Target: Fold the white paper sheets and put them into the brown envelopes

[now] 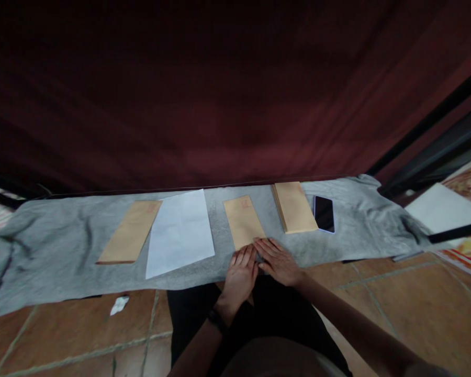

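A brown paper envelope with small red print at its far end lies on the grey cloth before me. My left hand rests on its near end, fingers stretched out flat and close together. Beside it, my right hand also lies flat, its fingertips at the envelope's near right corner. The two hands almost meet at the thumbs and partly hide that end of the envelope. To the left is a white sheet of paper, and farther left another brown envelope or small stack.
A stack of brown envelopes lies to the right, next to a phone with a dark screen. Dark red fabric hangs behind the cloth-covered surface. On the tiled floor lies a crumpled white scrap.
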A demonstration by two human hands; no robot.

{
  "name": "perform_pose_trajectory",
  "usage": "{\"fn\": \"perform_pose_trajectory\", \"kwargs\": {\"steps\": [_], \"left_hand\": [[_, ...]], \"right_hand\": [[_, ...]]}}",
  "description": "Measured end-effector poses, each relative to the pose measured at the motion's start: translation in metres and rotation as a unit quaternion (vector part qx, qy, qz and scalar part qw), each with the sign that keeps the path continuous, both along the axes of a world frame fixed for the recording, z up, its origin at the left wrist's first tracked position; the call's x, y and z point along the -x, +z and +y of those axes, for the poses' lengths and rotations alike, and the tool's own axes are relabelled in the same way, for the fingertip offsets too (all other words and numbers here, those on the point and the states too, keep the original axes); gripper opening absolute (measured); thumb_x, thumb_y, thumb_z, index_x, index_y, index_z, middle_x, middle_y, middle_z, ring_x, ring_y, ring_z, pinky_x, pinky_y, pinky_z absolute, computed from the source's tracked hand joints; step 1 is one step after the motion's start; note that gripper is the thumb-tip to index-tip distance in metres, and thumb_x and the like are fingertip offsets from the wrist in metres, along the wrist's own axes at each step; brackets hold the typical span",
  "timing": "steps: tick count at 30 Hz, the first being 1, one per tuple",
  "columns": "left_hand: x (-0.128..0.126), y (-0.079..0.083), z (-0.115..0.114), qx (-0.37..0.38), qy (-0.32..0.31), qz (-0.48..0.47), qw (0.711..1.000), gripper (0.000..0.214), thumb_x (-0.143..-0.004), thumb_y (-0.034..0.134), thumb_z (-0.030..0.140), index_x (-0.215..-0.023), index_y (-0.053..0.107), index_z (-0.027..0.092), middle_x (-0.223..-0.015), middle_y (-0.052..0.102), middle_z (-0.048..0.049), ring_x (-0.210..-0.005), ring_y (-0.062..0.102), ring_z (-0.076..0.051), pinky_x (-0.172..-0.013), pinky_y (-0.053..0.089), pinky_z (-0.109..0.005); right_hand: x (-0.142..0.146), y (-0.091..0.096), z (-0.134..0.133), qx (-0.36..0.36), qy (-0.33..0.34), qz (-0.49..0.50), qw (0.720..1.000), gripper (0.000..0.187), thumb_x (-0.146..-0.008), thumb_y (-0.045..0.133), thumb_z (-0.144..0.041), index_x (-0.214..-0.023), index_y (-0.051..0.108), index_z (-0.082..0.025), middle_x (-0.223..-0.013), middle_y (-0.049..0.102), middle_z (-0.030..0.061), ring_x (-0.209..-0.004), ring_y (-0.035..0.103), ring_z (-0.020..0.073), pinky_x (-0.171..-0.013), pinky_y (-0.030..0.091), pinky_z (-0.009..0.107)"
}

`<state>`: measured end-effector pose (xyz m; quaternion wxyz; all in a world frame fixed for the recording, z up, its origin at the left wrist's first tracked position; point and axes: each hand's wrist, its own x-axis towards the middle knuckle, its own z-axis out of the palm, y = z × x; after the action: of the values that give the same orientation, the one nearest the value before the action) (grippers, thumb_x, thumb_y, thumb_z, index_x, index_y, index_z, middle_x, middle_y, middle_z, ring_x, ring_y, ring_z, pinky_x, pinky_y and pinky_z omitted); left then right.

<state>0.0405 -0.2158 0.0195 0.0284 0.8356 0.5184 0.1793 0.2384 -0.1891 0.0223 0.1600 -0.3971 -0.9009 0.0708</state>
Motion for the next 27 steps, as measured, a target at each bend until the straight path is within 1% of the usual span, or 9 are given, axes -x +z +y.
{"fn": "perform_pose_trajectory", "kwargs": {"steps": [3, 5, 10, 15, 18, 21, 23, 25, 27], "left_hand": [[0.0, 0.0, 0.014, -0.002, 0.001, 0.005, 1.0, 0.049, -0.103, 0.037, 0.025, -0.15, 0.045, 0.015, -0.151, 0.055, -0.0116, -0.141, 0.049, -0.022, -0.116, 0.043, -0.042], [-0.003, -0.002, 0.029, -0.007, -0.006, 0.013, 1.0, 0.051, -0.104, 0.034, 0.027, -0.152, 0.042, 0.013, -0.155, 0.051, -0.0131, -0.146, 0.044, -0.022, -0.12, 0.039, -0.044], [-0.016, -0.011, 0.084, 0.013, -0.001, 0.039, 0.999, 0.056, -0.104, 0.033, 0.032, -0.153, 0.039, 0.005, -0.16, 0.042, -0.0174, -0.152, 0.034, -0.026, -0.123, 0.032, -0.046], [-0.026, -0.007, 0.144, 0.038, 0.035, 0.048, 0.998, 0.06, -0.103, 0.031, 0.032, -0.156, 0.034, 0.005, -0.165, 0.034, -0.0163, -0.155, 0.025, -0.026, -0.127, 0.02, -0.046], [-0.03, -0.002, 0.171, 0.067, 0.055, 0.051, 0.995, 0.061, -0.103, 0.028, 0.036, -0.156, 0.035, 0.006, -0.165, 0.032, -0.0153, -0.156, 0.022, -0.026, -0.128, 0.015, -0.046], [-0.03, 0.002, 0.184, 0.08, 0.058, 0.045, 0.994, 0.063, -0.104, 0.025, 0.038, -0.156, 0.035, 0.005, -0.166, 0.03, -0.0148, -0.156, 0.022, -0.026, -0.128, 0.014, -0.045], [-0.03, 0.002, 0.185, 0.083, 0.053, 0.04, 0.994, 0.063, -0.104, 0.024, 0.037, -0.156, 0.035, 0.005, -0.165, 0.031, -0.0144, -0.156, 0.023, -0.026, -0.128, 0.015, -0.045], [-0.028, 0.002, 0.18, 0.088, 0.045, 0.038, 0.994, 0.061, -0.104, 0.024, 0.035, -0.157, 0.036, 0.008, -0.164, 0.035, -0.0131, -0.155, 0.024, -0.025, -0.128, 0.016, -0.046], [-0.024, 0.001, 0.167, 0.088, 0.032, 0.037, 0.995, 0.06, -0.104, 0.024, 0.034, -0.157, 0.036, 0.01, -0.163, 0.037, -0.0119, -0.155, 0.025, -0.024, -0.128, 0.017, -0.046]], "right_hand": [[-0.003, -0.001, -0.007, -0.017, -0.019, -0.002, 1.0, 0.061, -0.106, 0.045, -0.036, -0.161, 0.028, -0.018, -0.16, 0.041, 0.0108, -0.148, 0.041, 0.023, -0.125, 0.032, 0.049], [-0.002, -0.003, -0.008, -0.018, -0.025, -0.002, 1.0, 0.059, -0.105, 0.046, -0.036, -0.159, 0.033, -0.017, -0.159, 0.043, 0.0108, -0.147, 0.042, 0.0235, -0.125, 0.032, 0.049], [0.0, -0.007, -0.005, -0.017, -0.041, -0.005, 0.999, 0.054, -0.104, 0.049, -0.038, -0.153, 0.045, -0.015, -0.153, 0.052, 0.0122, -0.143, 0.049, 0.0246, -0.124, 0.035, 0.048], [-0.002, -0.002, -0.003, -0.009, -0.03, -0.007, 0.999, 0.057, -0.105, 0.049, -0.035, -0.158, 0.035, -0.019, -0.159, 0.044, 0.0082, -0.146, 0.044, 0.0225, -0.124, 0.034, 0.046], [-0.001, 0.001, -0.002, -0.001, -0.031, -0.005, 1.0, 0.058, -0.105, 0.048, -0.034, -0.159, 0.033, -0.019, -0.16, 0.042, 0.0078, -0.146, 0.043, 0.0222, -0.124, 0.033, 0.046], [-0.001, 0.001, -0.002, 0.007, -0.033, -0.006, 0.999, 0.058, -0.105, 0.048, -0.035, -0.159, 0.033, -0.019, -0.161, 0.041, 0.0079, -0.147, 0.042, 0.0226, -0.124, 0.033, 0.047], [-0.001, 0.0, -0.002, 0.007, -0.034, -0.005, 0.999, 0.057, -0.106, 0.048, -0.034, -0.159, 0.033, -0.019, -0.161, 0.041, 0.0075, -0.147, 0.042, 0.0225, -0.124, 0.033, 0.047], [-0.001, -0.001, -0.002, 0.004, -0.035, -0.004, 0.999, 0.056, -0.106, 0.047, -0.034, -0.159, 0.034, -0.02, -0.161, 0.041, 0.007, -0.147, 0.042, 0.0221, -0.124, 0.032, 0.046], [-0.001, -0.002, -0.002, -0.003, -0.034, -0.002, 0.999, 0.055, -0.106, 0.047, -0.034, -0.158, 0.036, -0.019, -0.16, 0.042, 0.0069, -0.147, 0.043, 0.0218, -0.124, 0.032, 0.046]]}}
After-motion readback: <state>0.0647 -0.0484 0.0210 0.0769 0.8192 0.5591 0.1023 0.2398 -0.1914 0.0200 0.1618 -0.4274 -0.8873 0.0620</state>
